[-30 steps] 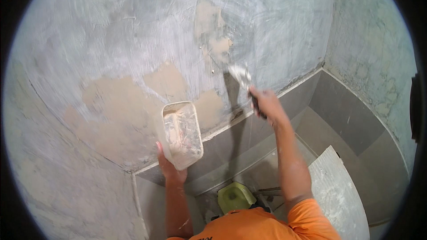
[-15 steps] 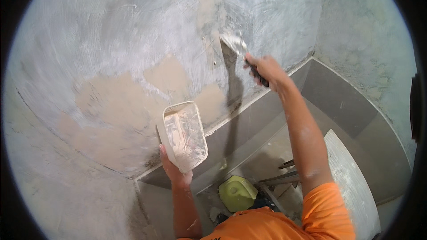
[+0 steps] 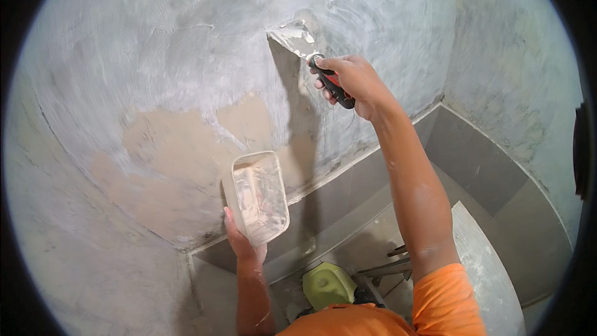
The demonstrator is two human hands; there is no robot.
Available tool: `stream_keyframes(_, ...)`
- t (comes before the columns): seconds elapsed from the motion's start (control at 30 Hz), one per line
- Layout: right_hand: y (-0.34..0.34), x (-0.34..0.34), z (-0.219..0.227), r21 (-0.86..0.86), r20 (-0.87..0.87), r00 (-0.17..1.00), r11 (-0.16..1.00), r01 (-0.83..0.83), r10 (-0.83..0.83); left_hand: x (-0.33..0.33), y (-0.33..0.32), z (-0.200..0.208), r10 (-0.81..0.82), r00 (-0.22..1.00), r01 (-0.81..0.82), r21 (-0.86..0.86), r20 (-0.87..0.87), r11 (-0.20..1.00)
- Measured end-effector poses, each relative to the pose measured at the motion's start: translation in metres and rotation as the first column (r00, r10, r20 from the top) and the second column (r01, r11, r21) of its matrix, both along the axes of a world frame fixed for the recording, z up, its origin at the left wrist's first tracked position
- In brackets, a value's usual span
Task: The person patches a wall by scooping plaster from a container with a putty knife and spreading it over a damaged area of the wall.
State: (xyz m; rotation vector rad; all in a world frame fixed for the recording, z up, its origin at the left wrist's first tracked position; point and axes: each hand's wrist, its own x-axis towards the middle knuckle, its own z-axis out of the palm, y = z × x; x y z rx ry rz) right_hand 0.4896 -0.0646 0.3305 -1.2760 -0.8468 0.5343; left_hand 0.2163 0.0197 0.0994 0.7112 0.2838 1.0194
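In my right hand is a putty knife with a black and red handle. Its wide blade, smeared with pale filler, lies at a slant against the grey wall in front of me. My left hand grips a whitish rectangular plastic tub from below and its left side, its opening tilted toward me. Pinkish filler coats the tub's inner walls and bottom. Beige patches of filler spread over the wall left of and above the tub.
Grey tiles line the foot of the wall, with a ledge along their top. Below me stand a yellow-green plastic object and what look like dark metal bars. A pale, dusty board lies at lower right. Another wall meets mine at the right corner.
The putty knife has moved left and upward along the wall, its blade now turned further left. My left hand holds the tub almost where it was. The whole view has shifted slightly.
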Motion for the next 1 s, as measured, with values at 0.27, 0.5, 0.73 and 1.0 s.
stream_keyframes(0.27, -0.004, 0.032, -0.135, -0.081, -0.190, 0.980, 0.996, 0.050, -0.064, -0.011, -0.016, -0.006, 0.143, 0.989, -0.141, -0.072, 0.022, 0.987)
stream_keyframes(0.5, -0.024, 0.069, -0.277, -0.224, -0.220, 0.975, 0.974, -0.039, -0.012, -0.017, -0.021, -0.023, 0.186, 0.983, -0.185, -0.071, 0.004, 0.980)
stream_keyframes(0.73, -0.011, 0.081, -0.262, -0.001, -0.140, 0.990, 1.000, 0.030, -0.030, -0.012, -0.025, -0.028, 0.161, 0.987, -0.159, -0.052, 0.030, 0.986)
stream_keyframes(1.0, 0.047, 0.099, -0.281, -0.123, -0.265, 0.963, 0.992, 0.012, -0.045, -0.015, -0.030, -0.023, 0.287, 0.956, -0.288, -0.018, -0.061, 0.957)
